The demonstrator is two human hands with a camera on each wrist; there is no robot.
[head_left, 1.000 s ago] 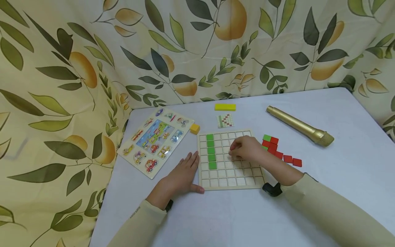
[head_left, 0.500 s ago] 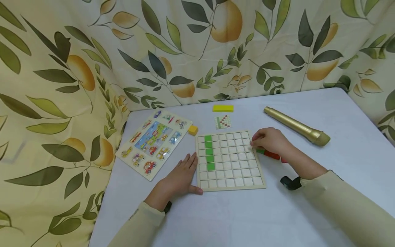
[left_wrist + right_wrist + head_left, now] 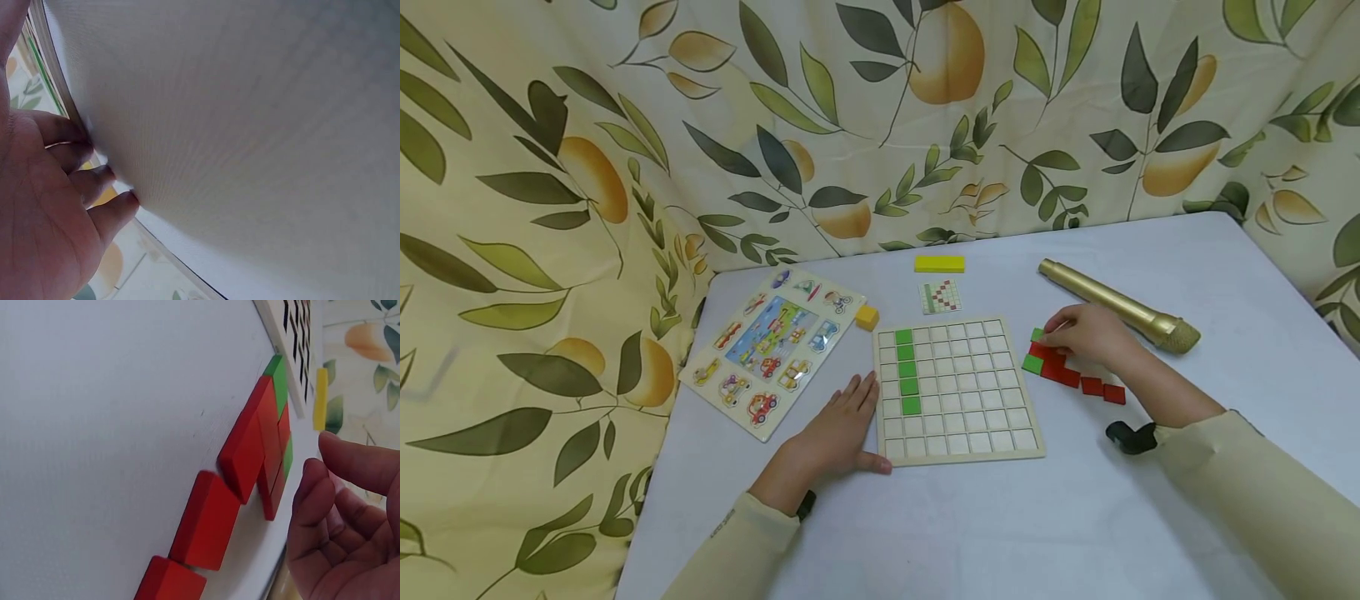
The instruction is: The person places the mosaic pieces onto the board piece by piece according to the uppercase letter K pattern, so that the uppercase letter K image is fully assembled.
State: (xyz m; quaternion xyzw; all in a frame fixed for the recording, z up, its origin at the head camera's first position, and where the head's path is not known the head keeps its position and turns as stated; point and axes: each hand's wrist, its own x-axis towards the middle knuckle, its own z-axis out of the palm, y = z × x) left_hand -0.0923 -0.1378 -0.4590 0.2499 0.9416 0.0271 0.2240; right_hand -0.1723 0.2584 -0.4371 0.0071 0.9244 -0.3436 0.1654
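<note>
A square grid board [image 3: 958, 459] lies on the table, with a column of green tiles [image 3: 908, 368] set near its left side. My left hand [image 3: 835, 432] rests along the board's left edge, fingers extended and thumb spread toward the near corner. To the right of the board is a cluster of red tiles [image 3: 1062, 374] and green tiles [image 3: 1032, 364]. Over the cluster's far end reaches my right hand [image 3: 1093, 335], its fingers loosely bent. In the right wrist view, thumb and index finger [image 3: 312, 487] come close together, with nothing visible between them, beside the red tiles [image 3: 209, 519].
Behind the board lie a small pattern card [image 3: 940, 297] and a yellow block [image 3: 939, 264]. A picture puzzle board [image 3: 741, 408] sits at the left, with an orange-yellow block [image 3: 867, 317] by its corner. A gold microphone [image 3: 1108, 300] lies at the back right.
My right hand has moved from above the middle of the grid board rightward to the loose tiles. My left hand stays at the board's edge. The green column looks the same.
</note>
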